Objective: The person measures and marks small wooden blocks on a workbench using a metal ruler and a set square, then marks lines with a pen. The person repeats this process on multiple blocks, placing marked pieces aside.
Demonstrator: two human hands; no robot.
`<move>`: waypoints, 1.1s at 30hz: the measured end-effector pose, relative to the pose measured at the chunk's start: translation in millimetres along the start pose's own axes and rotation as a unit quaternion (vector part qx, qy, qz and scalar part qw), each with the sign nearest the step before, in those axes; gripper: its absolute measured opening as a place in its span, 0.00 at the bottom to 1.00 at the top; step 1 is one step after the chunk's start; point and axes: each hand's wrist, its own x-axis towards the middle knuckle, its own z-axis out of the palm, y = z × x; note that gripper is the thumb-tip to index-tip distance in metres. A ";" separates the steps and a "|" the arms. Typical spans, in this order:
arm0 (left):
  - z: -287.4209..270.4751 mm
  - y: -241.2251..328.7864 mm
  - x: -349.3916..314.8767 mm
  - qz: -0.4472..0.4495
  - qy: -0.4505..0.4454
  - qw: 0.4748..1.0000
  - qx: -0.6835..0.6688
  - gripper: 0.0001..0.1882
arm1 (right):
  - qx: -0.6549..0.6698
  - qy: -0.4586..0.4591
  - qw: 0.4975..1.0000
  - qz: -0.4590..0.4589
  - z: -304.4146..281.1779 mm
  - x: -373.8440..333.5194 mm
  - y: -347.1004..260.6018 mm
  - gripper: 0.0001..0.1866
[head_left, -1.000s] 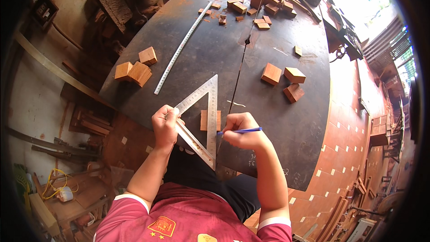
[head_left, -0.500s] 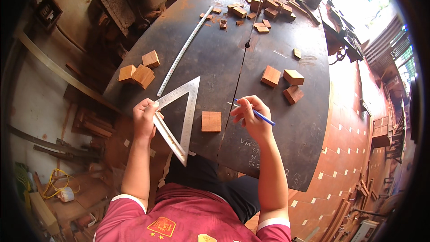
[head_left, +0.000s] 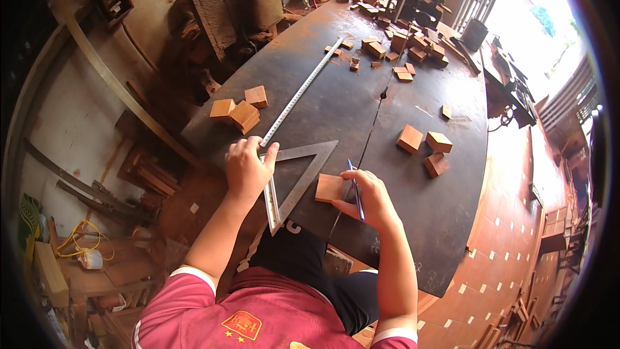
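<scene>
My left hand is closed on one corner of a metal triangular set square, whose other corners reach toward the block and toward my lap. Between the hands a square wooden block rests on the dark tabletop. My right hand pinches a blue pen, which stands nearly upright in this view. The fingertips of that hand are at the block's right side, seemingly touching it. Beyond my left hand, a white graduated ruler strip runs away across the table.
Three wooden blocks sit together at the left, and another three blocks at the right. Many offcuts crowd the far end. A narrow slot crosses the dark table. A jerrycan stands beyond the far left edge.
The view has shifted. My right hand has come in to the block, and the pen has turned more upright. My left hand has brought the set square flatter and closer to the tabletop.
</scene>
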 end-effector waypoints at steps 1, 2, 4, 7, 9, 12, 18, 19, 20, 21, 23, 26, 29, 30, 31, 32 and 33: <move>-5.2 1.2 -0.9 0.015 0.029 0.999 0.023 0.17 | 0.038 0.009 0.999 0.005 2.7 3.2 0.4 0.28; -11.8 7.4 -1.1 0.022 0.012 1.000 0.010 0.18 | 0.071 0.020 0.997 0.015 1.7 2.6 1.4 0.27; -22.7 20.7 -4.9 0.038 -0.096 0.985 -0.135 0.21 | 0.197 0.024 0.974 0.113 2.7 0.5 4.8 0.26; -46.0 47.6 -9.5 0.038 -0.288 0.907 -0.303 0.36 | 0.343 0.023 0.921 0.185 -9.0 -1.7 1.3 0.25; -48.2 58.9 -16.9 0.044 -0.327 0.875 -0.355 0.40 | 0.382 0.023 0.909 0.168 -13.4 -2.4 -1.4 0.25; -37.7 64.6 -21.6 0.029 -0.363 0.828 -0.426 0.41 | 0.378 -0.010 0.919 0.116 -10.6 -2.3 6.7 0.28; -41.5 55.8 -13.7 0.058 -0.351 0.835 -0.420 0.32 | 0.377 -0.037 0.921 0.094 -8.9 -1.7 -3.7 0.30; -47.1 48.3 -9.9 0.049 -0.316 0.856 -0.406 0.32 | 0.374 -0.026 0.922 0.093 -7.7 -0.2 -7.1 0.28; -51.5 40.7 -4.8 0.043 -0.281 0.874 -0.393 0.32 | 0.370 -0.013 0.924 0.093 -7.8 0.0 -8.9 0.27; -52.2 34.5 1.4 0.040 -0.250 0.887 -0.386 0.32 | 0.360 0.006 0.928 0.098 -9.7 -1.9 -7.9 0.26; -48.0 6.6 16.1 -0.011 -0.163 0.925 -0.342 0.32 | 0.346 0.020 0.931 0.116 -10.8 -3.5 -4.6 0.22; -46.9 -54.3 43.0 -0.092 -0.033 0.948 -0.302 0.28 | 0.339 0.029 0.931 0.128 -10.6 0.0 -9.9 0.20; -31.1 -110.3 70.3 -0.124 0.074 0.962 -0.234 0.29 | 0.340 0.022 0.930 0.139 -7.2 1.0 -9.4 0.19; -26.8 -116.4 76.8 -0.119 0.101 0.958 -0.239 0.29 | 0.336 0.025 0.931 0.138 -7.7 1.0 -9.0 0.19; -23.2 -121.9 81.8 -0.112 0.129 0.955 -0.244 0.28 | 0.332 0.029 0.933 0.137 -8.2 1.1 -8.7 0.18; -19.3 -121.8 85.9 -0.107 0.123 0.960 -0.227 0.28 | 0.327 0.034 0.934 0.139 -9.5 -0.4 -7.5 0.18; -15.9 -121.3 89.6 -0.100 0.118 0.966 -0.209 0.28 | 0.322 0.038 0.936 0.138 -10.2 -0.5 -5.9 0.18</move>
